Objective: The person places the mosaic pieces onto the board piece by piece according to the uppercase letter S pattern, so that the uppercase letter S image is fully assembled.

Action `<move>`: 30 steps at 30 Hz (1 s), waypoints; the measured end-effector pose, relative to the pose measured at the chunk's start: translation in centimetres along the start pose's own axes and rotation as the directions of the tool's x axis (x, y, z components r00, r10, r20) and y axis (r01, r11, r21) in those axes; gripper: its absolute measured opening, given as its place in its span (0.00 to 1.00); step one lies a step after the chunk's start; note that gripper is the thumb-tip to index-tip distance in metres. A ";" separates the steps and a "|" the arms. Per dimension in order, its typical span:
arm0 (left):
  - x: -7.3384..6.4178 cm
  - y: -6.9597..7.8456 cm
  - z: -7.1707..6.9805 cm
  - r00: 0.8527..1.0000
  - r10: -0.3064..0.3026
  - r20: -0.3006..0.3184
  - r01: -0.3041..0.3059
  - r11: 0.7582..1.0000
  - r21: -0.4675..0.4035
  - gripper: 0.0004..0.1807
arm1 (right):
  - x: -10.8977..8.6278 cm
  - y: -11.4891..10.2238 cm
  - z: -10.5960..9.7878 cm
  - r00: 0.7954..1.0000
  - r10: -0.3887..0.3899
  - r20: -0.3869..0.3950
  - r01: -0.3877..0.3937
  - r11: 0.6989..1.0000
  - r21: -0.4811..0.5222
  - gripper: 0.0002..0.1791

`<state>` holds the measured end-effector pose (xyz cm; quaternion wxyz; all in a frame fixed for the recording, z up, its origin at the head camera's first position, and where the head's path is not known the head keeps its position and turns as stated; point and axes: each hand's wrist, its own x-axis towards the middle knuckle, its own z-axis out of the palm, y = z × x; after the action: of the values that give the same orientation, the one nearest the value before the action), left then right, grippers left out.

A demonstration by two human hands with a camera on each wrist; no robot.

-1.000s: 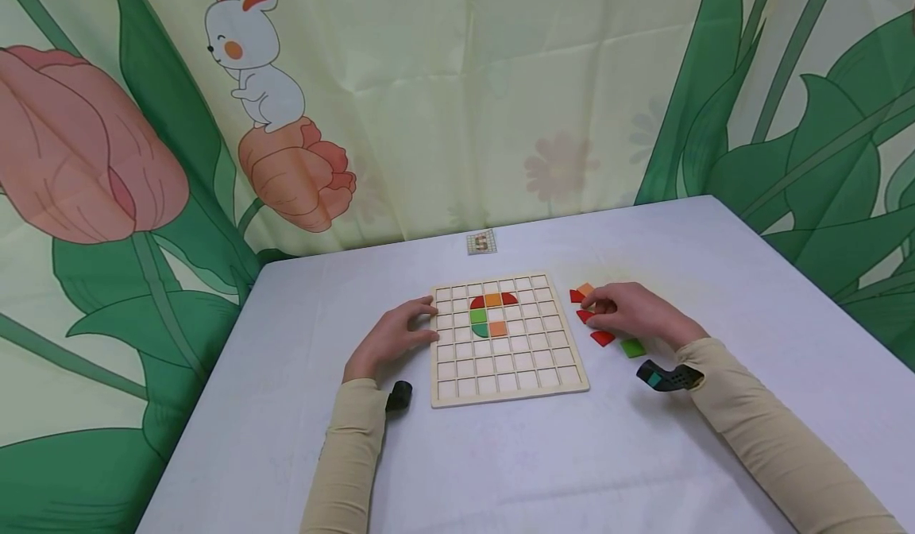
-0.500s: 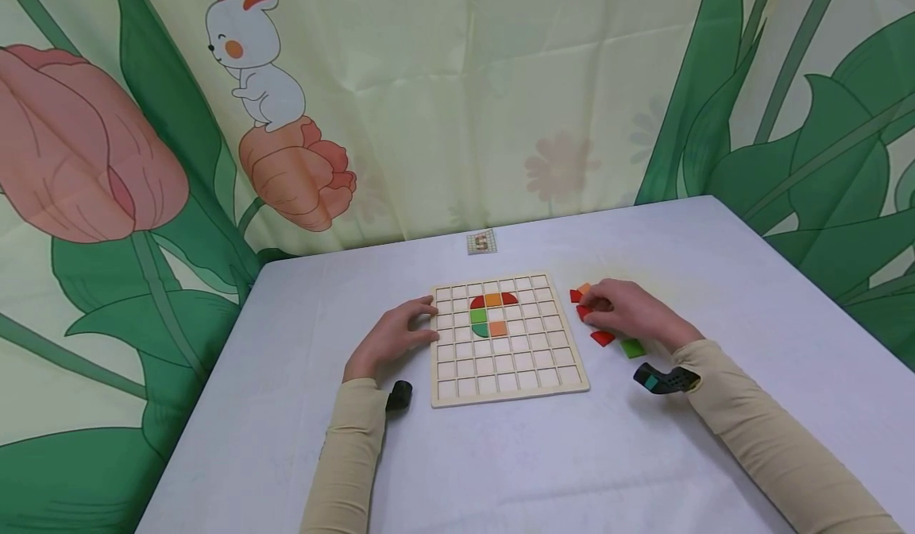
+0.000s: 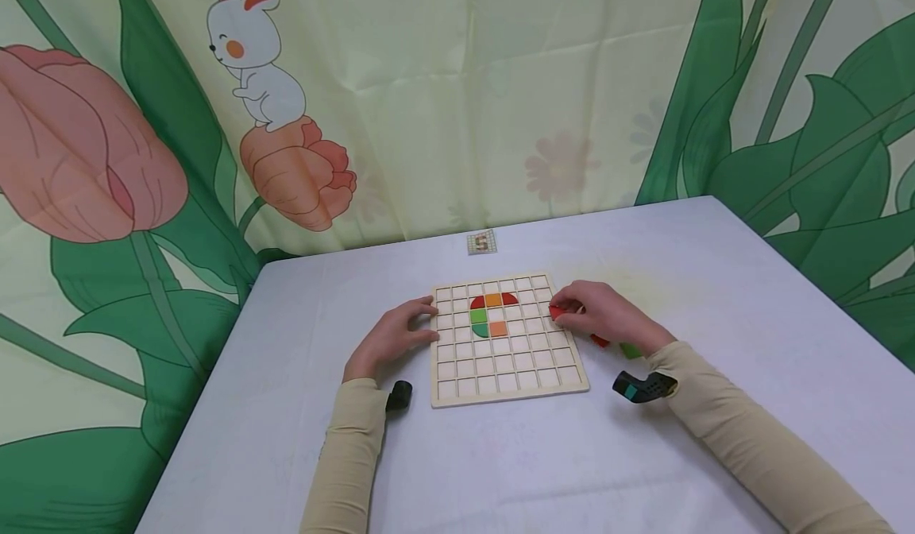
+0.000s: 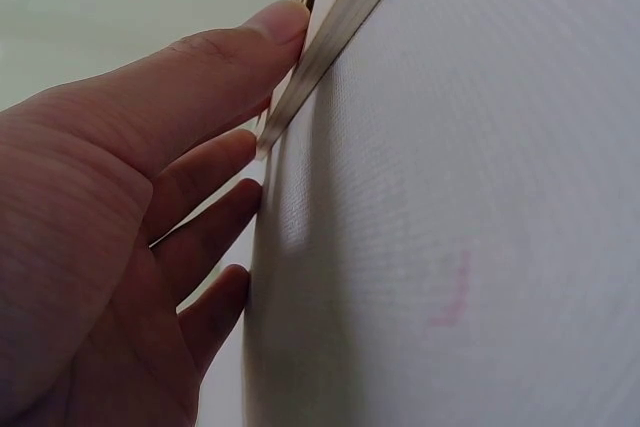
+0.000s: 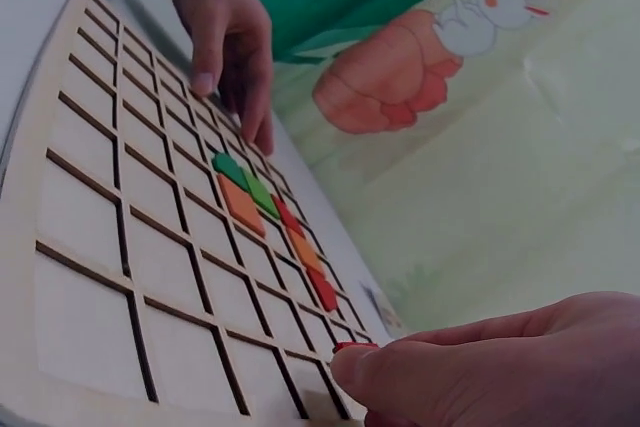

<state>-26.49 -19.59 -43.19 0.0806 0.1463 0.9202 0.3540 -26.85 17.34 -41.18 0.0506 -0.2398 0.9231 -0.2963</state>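
A wooden grid board (image 3: 511,396) lies on the white-covered table. Set in its cells are two red rounded pieces (image 3: 509,299), an orange square (image 3: 493,299) between them, a light green square (image 3: 478,316), a dark green rounded piece (image 3: 480,330) and a lighter orange square (image 3: 497,328). My left hand (image 3: 389,334) rests at the board's left edge, its thumb touching the rim in the left wrist view and its fingers loosely extended. Over the board's right edge, my right hand (image 3: 608,311) pinches a red piece (image 3: 556,311) between thumb and fingers, which partly cover it.
Beside the right hand, a red piece (image 3: 600,342) and a green piece (image 3: 631,350) lie on the table, partly hidden by it. A small patterned card (image 3: 481,241) lies behind the board. A printed curtain (image 3: 429,105) hangs at the table's back edge.
My right hand has picked a red piece from the loose pieces on the right and carried it left to the board's right edge. The left hand has stayed in place.
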 end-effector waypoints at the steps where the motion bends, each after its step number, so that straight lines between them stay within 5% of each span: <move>1: 0.0 0.0 0.0 1.000 -0.001 0.000 0.001 1.000 -0.002 0.26 | 0.1 -0.2 0.2 1.000 -0.013 0.004 0.013 1.000 -0.007 0.17; 16: 0.2 -0.3 0.2 1.000 -0.007 -0.001 0.007 1.000 -0.005 0.26 | 2.0 -3.5 2.8 0.994 -0.097 0.059 0.101 0.993 -0.067 0.13; 30: 0.2 -0.2 0.2 1.000 -0.003 -0.002 0.003 1.000 -0.001 0.26 | 2.9 -4.3 3.8 0.992 -0.125 0.031 0.128 0.986 -0.109 0.10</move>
<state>-26.71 -19.58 -43.47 0.0805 0.1447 0.9202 0.3546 -26.71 10.92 -41.74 0.0296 -0.3039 0.9204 -0.2442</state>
